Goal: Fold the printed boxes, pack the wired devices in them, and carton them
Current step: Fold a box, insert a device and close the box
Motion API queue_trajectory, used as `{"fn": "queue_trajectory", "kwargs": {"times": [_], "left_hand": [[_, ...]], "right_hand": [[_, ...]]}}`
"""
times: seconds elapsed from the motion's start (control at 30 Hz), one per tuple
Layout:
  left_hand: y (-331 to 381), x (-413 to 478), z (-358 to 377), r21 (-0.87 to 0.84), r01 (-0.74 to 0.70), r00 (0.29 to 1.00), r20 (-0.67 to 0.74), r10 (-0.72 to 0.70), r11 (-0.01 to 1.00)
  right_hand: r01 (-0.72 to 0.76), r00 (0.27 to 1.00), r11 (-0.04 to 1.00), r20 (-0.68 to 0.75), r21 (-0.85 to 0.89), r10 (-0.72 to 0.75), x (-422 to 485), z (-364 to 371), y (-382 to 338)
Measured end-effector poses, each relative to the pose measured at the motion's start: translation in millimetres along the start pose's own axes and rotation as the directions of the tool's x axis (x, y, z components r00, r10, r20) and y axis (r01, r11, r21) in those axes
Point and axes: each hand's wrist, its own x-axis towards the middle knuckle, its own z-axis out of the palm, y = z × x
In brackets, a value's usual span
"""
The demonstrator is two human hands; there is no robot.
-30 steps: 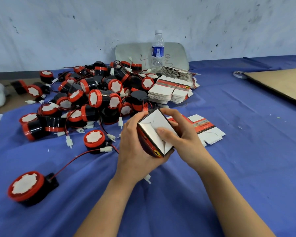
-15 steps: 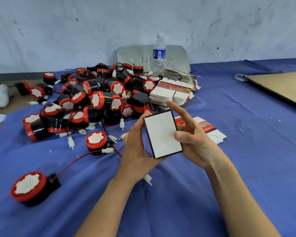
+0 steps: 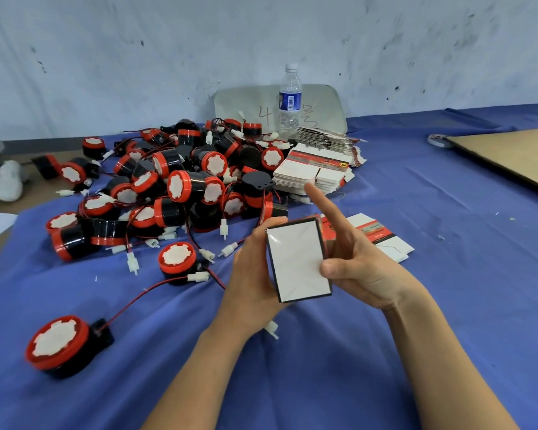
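Grip: left hand (image 3: 255, 274) wraps box (image 3: 292, 243) side; right hand (image 3: 361, 268) pinches other side, thumb on flap (image 3: 302, 274) (index finger straight). Press flap flush, keep corners square.

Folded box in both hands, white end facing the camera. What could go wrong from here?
1. The left hand grips the box, but the right hand holds it mainly by the thumb, with the index finger pointing away. The closed flap could spring open, or the box could slip.
2. The wired devices lie in a tangled pile, so lifting one may drag neighbours along.
3. The water bottle stands right behind the pile and could get knocked over.
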Motion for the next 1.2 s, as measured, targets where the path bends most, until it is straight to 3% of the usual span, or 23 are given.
{"fn": "queue_trajectory", "kwargs": {"times": [0.07, 0.1, 0.17, 0.2, 0.27, 0.33, 0.4, 0.5, 0.6, 0.7, 0.83, 0.97, 1.1, 1.2], "left_hand": [[-5.3, 3.5, -3.3, 0.269, 0.048, 0.999, -0.036, -0.04, 0.962], [-8.6, 3.3, -8.0, 0.449, 0.08, 0.996, -0.068, -0.055, 0.89], [-16.6, -0.3, -23.7, 0.628, 0.203, 0.974, -0.206, -0.092, 0.751], [-19.8, -2.2, -32.7, 0.616, 0.31, 0.941, -0.307, -0.142, 0.724], [-23.1, -5.1, -45.5, 0.495, 0.545, 0.824, -0.464, -0.324, 0.677], [-23.9, -4.2, -49.4, 0.415, 0.672, 0.736, -0.466, -0.491, 0.614], [-25.8, -5.7, -49.6, 0.446, 0.69, 0.724, -0.411, -0.554, 0.57], [-29.7, -7.7, -53.2, 0.45, 0.649, 0.759, -0.436, -0.484, 0.613], [-22.9, -6.3, -52.4, 0.261, 0.467, 0.797, -0.539, -0.275, 0.845], [-7.3, -3.3, -45.9, 0.167, 0.206, 0.762, -0.645, -0.051, 0.964], [1.0, -2.4, -32.4, 0.148, -0.028, 0.731, -0.672, 0.121, 0.989], [-1.9, -2.2, -25.2, 0.139, -0.021, 0.79, -0.604, 0.102, 0.99], [-0.9, -2.6, -17.4, 0.183, -0.076, 0.86, -0.486, 0.157, 0.98], [3.8, -5.6, -11.8, 0.128, -0.098, 0.882, -0.447, 0.146, 0.987]], "right_hand": [[0.044, 0.98, 0.981, -0.184, -0.188, -0.079, 4.7, 4.7, 5.5], [0.083, 0.933, 0.929, -0.299, -0.361, -0.199, 7.4, 6.8, 8.4], [0.058, 0.796, 0.668, -0.37, -0.742, -0.479, 10.9, 6.5, 14.0], [-0.008, 0.766, 0.511, -0.334, -0.86, -0.55, 12.1, 4.8, 16.1], [-0.141, 0.79, 0.241, -0.256, -0.96, -0.557, 13.2, 0.9, 21.3], [-0.236, 0.847, 0.002, -0.207, -0.972, -0.49, 13.8, -2.3, 28.1], [-0.251, 0.897, -0.121, -0.184, -0.96, -0.401, 15.5, -2.2, 34.0], [-0.181, 0.887, -0.109, -0.115, -0.977, -0.448, 16.5, -0.1, 37.2], [-0.098, 0.753, -0.071, -0.027, -0.993, -0.657, 18.4, 5.9, 38.1], [-0.01, 0.643, -0.04, 0.024, -0.999, -0.766, 19.1, 15.4, 39.9], [0.005, 0.662, -0.11, 0.086, -0.994, -0.745, 20.7, 22.3, 44.2], [-0.036, 0.625, -0.151, 0.096, -0.988, -0.774, 21.0, 19.8, 42.8], [-0.061, 0.481, 0.049, -0.072, -0.997, -0.874, 18.8, 17.4, 38.4], [-0.07, 0.442, 0.204, -0.213, -0.977, -0.871, 15.8, 13.5, 34.3]]}}
